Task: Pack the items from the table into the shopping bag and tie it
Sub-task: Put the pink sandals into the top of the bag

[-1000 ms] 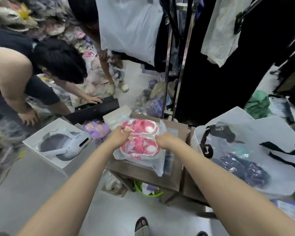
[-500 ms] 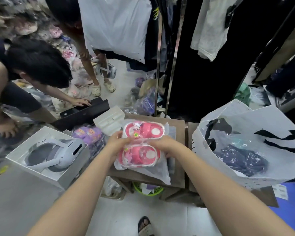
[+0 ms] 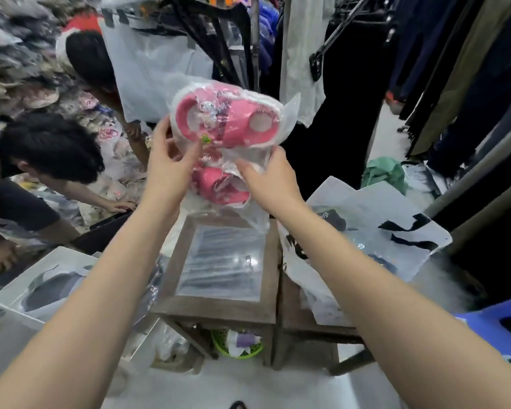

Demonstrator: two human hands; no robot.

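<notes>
A clear plastic packet of pink sandals (image 3: 233,119) is held up in the air above the small wooden table (image 3: 219,308). My left hand (image 3: 168,163) grips its left side and my right hand (image 3: 266,178) grips its lower right edge. A second flat clear packet with dark contents (image 3: 222,261) lies on the table top. The white shopping bag with black markings (image 3: 375,214) stands open to the right of the table, with dark wrapped items inside.
A person crouches at the left over piles of footwear (image 3: 42,149). A white box holding a headset (image 3: 42,284) sits at the lower left. Clothes hang on a rack (image 3: 351,69) behind the table. A green basket (image 3: 236,346) sits under it, a blue stool (image 3: 496,329) at right.
Both hands have lifted the pink sandal packet off the table and raised it up. The flat packet beneath it is now uncovered.
</notes>
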